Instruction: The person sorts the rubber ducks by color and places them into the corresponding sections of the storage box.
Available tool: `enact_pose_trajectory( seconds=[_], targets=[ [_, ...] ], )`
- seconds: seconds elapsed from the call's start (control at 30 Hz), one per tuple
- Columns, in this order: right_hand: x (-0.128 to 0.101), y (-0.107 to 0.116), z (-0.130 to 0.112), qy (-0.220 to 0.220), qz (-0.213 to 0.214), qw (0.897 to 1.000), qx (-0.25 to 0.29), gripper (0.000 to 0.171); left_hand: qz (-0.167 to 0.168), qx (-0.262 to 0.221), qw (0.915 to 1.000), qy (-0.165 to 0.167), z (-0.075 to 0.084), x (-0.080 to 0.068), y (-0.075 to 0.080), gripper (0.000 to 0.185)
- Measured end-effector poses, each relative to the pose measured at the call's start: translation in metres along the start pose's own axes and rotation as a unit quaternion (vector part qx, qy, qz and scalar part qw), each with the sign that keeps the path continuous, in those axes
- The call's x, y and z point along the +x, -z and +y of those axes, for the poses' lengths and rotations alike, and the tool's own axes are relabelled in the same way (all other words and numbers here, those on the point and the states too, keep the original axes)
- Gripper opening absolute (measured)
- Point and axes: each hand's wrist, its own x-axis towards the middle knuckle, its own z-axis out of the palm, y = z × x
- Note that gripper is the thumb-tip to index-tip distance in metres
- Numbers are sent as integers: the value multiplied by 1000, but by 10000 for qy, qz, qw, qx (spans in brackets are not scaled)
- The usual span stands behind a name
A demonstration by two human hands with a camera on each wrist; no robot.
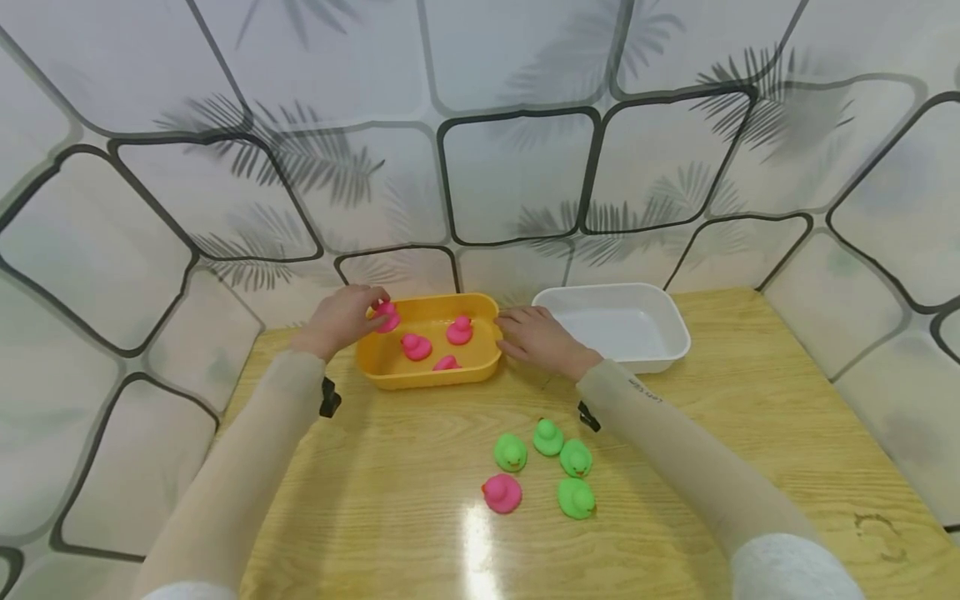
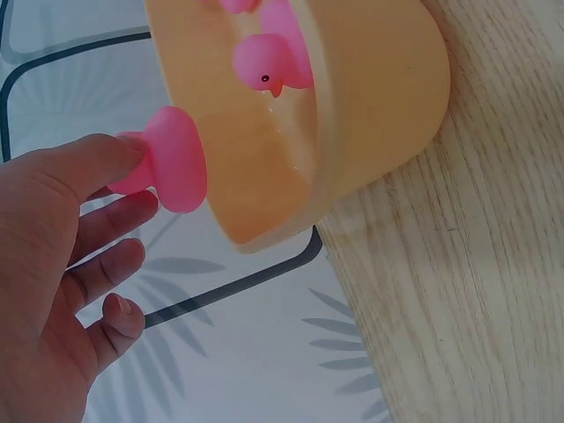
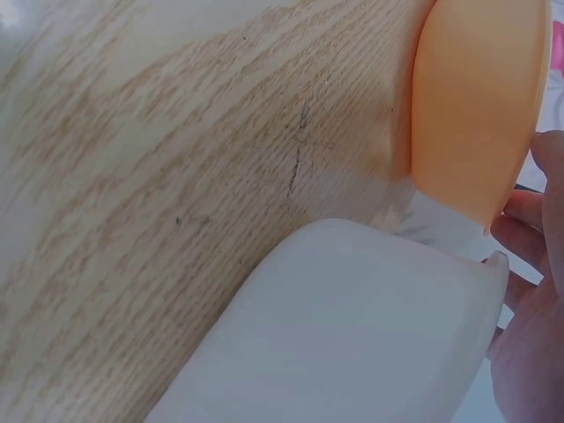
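Observation:
My left hand pinches a pink rubber duck between thumb and fingers, over the left end of a yellow tray. In the left wrist view the duck sits beside the tray's rim, its far side hidden by the thumb. Inside the tray lie other pink ducks, one near the middle and another toward the right. At the tray's right end, my right hand rests its extended fingers against the rim. Close beside that hand stands a white tray.
On the wooden table, nearer me, several green ducks stand in a group with one pink duck. A patterned wall covering rises behind the trays and along both sides.

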Motion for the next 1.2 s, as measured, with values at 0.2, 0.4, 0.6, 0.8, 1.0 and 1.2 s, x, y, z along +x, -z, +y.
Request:
enact_pose_trajectory(
  seconds=[0.2, 0.4, 0.6, 0.8, 1.0, 1.2],
  targets=[
    [1, -1, 1, -6, 5, 10000, -58, 50, -1, -19, 10000, 93, 1, -1, -3, 34],
    [1, -2, 1, -4, 24, 10000, -18, 49, -96, -161, 9997, 175, 7, -7, -8, 40],
    [0, -2, 0, -26, 5, 10000, -5, 50, 246, -120, 9993, -267, 19, -15, -12, 31],
    [0, -2, 0, -84, -95, 9999, -39, 51, 575, -176, 9943, -880, 35, -26, -18, 24],
    [-1, 0, -2, -93, -95, 9999, 28, 50, 840, -171, 9858, -1444, 49, -38, -26, 18],
    [-2, 2, -3, -61, -62, 9999, 67, 51, 932, -262, 9768, -1908, 63, -50, -37, 16]
  ],
)
